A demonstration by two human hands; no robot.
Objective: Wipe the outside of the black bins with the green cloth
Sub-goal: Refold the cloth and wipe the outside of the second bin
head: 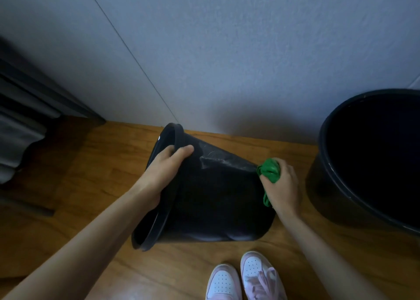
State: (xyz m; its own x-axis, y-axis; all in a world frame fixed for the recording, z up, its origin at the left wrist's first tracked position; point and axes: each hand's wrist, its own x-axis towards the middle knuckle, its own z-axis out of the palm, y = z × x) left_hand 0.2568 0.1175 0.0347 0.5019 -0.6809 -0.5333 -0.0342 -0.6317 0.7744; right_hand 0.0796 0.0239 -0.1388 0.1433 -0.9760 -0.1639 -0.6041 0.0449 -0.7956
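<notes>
Your left hand (167,170) grips the rim of a black bin (218,204) that lies on its side on the wooden floor (91,186). The fingers are hooked inside the opening and the thumb rests on the outer wall. The bin's opening faces left; its base points right. The bin lies just in front of the grey wall (227,49), near its foot.

Your right hand (281,186) is closed around the bunched green cloth (269,171). It presses the cloth against the outside of the bin at the far right corner, next to the base. A loose end of the cloth hangs below the hand. A pale, dusty patch shows on the bin's upper wall between your two hands.

A second black bin (363,163) stands upright on the floor at the right, apart from the first, with its open mouth facing up.

Your shoes (245,279) are at the near edge of the scene, just in front of the lying bin. A dark piece of furniture (20,122) stands at the far left against the wall.
</notes>
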